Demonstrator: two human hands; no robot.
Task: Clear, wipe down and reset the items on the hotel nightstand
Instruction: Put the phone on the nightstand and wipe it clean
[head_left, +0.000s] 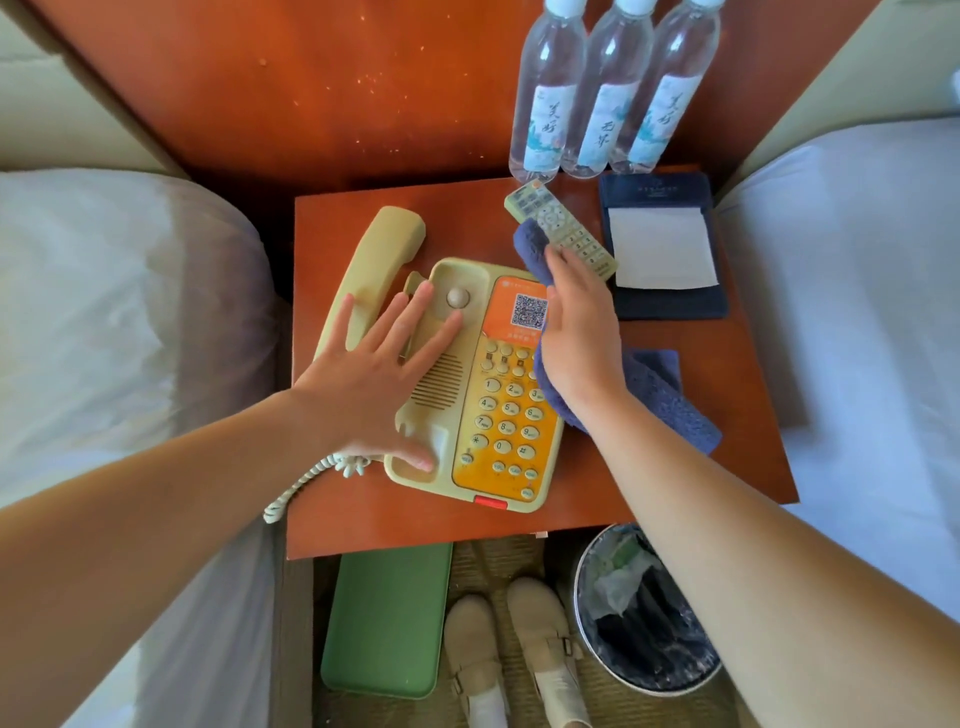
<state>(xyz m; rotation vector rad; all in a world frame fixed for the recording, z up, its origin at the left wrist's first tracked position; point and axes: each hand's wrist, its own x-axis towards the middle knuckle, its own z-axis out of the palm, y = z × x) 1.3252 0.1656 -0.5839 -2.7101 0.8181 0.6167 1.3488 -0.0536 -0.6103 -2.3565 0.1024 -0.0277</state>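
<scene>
— Where's the telephone (498, 415)?
— In the middle of the table (675, 493), nearer the left edge. Its handset (374, 265) is off the cradle and lies along that edge.
— The left grip (384, 364)?
— Released, fingers spread flat, pressing on the cradle.
— And the right grip (576, 332)?
— Grasping the blue cloth (670, 400) over the telephone's right side.
— The rest?
— The remote (561, 228) lies toward the far edge, three bottles (597, 93) stand at the far right corner, and the notepad (662, 244) is by the right edge.

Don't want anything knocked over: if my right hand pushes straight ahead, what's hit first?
Probably the remote, right at the fingers of the right hand holding the cloth; water bottles stand beyond.
</scene>
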